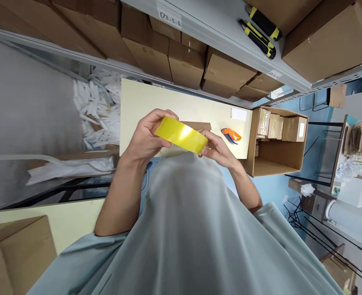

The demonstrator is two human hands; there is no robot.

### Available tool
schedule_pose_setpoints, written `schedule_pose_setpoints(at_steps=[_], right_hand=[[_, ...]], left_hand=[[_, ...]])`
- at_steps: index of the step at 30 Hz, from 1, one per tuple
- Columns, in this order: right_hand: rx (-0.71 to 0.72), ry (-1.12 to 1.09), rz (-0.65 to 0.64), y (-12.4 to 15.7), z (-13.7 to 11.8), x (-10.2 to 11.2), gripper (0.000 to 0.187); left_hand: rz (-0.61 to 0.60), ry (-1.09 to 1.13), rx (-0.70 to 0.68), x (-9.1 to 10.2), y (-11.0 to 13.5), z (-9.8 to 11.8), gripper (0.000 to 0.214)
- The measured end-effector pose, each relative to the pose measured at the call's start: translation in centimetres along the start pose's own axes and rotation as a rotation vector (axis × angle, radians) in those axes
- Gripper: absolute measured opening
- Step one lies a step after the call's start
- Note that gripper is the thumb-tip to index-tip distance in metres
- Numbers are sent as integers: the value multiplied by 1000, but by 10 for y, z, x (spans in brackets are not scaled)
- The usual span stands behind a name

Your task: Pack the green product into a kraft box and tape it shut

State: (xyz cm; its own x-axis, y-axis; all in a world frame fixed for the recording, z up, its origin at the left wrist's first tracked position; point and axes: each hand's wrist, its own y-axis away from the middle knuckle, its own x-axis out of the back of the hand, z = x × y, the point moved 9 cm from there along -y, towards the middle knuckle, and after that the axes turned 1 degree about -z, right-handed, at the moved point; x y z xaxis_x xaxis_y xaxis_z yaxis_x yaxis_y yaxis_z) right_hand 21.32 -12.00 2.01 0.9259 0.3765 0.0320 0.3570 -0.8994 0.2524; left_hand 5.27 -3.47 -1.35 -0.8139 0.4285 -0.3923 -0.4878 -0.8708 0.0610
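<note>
A roll of shiny yellow tape (181, 135) is held up in front of my chest, tilted down toward the right. My left hand (148, 133) grips its left end, thumb below and fingers above. At the other end, the fingers of my right hand (215, 146) are closed on the roll's edge. Behind the roll, a flat brown cardboard piece (199, 125) lies partly hidden on the cream table (134, 106). An orange and blue tape dispenser (231, 135) rests right of my right hand, with a white label (238, 114) beyond it.
An open carton (277, 164) with several small taped boxes stands at the table's right end. Above the far edge runs a grey shelf (205, 28) bearing cardboard boxes (185, 61) and two utility knives (261, 32). White packing scraps (99, 106) are heaped at left.
</note>
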Motion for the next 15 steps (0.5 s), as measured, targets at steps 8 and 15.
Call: schedule_pose_setpoints(at_steps=[8,15], right_hand=[[-10,148,-11,10,-16,-5,31],[-23,192,25,15,-13,0,24]], left_hand=[[-121,-287,-110,-19,9,48,72],[-128,-457,-147,-35,18,65,61]])
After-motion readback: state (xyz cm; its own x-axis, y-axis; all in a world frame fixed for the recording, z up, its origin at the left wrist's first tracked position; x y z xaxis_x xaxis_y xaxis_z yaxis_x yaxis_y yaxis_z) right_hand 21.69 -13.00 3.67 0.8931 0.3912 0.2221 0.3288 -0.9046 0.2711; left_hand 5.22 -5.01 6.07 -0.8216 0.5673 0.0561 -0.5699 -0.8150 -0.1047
